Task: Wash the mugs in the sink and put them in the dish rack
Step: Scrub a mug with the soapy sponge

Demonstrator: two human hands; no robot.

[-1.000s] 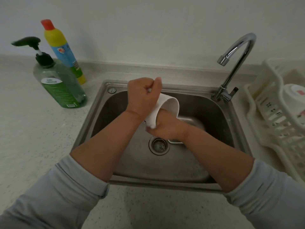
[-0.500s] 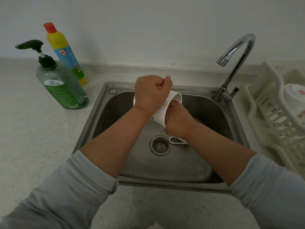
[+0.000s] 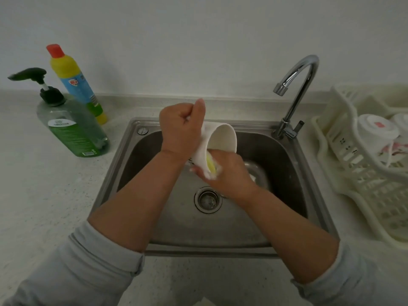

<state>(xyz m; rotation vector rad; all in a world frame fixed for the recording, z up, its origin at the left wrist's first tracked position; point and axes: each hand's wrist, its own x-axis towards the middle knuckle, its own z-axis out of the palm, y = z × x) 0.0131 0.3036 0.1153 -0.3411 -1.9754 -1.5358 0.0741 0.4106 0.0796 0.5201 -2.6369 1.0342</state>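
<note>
Over the steel sink (image 3: 123,166) my left hand (image 3: 181,131) grips a white mug (image 3: 220,140) by its handle, tilted with the mouth toward the right. My right hand (image 3: 229,171) holds a yellow sponge (image 3: 211,166) against the mug's lower rim, partly inside its mouth. A further white object lies in the basin behind my right hand, mostly hidden. In the cream dish rack (image 3: 364,186) at the right, a white mug (image 3: 375,131) with a red mark rests upside down beside another white one (image 3: 400,122).
A chrome tap (image 3: 295,89) curves over the sink's back right corner, with no water seen running. A green pump soap bottle (image 3: 70,124) and a yellow bottle (image 3: 72,82) with a red cap stand on the counter at the left. The drain (image 3: 208,199) sits mid-basin.
My right hand has drawn back out of the mug's mouth toward its rim, so the yellow sponge now shows. The mug stays in my left hand over the sink.
</note>
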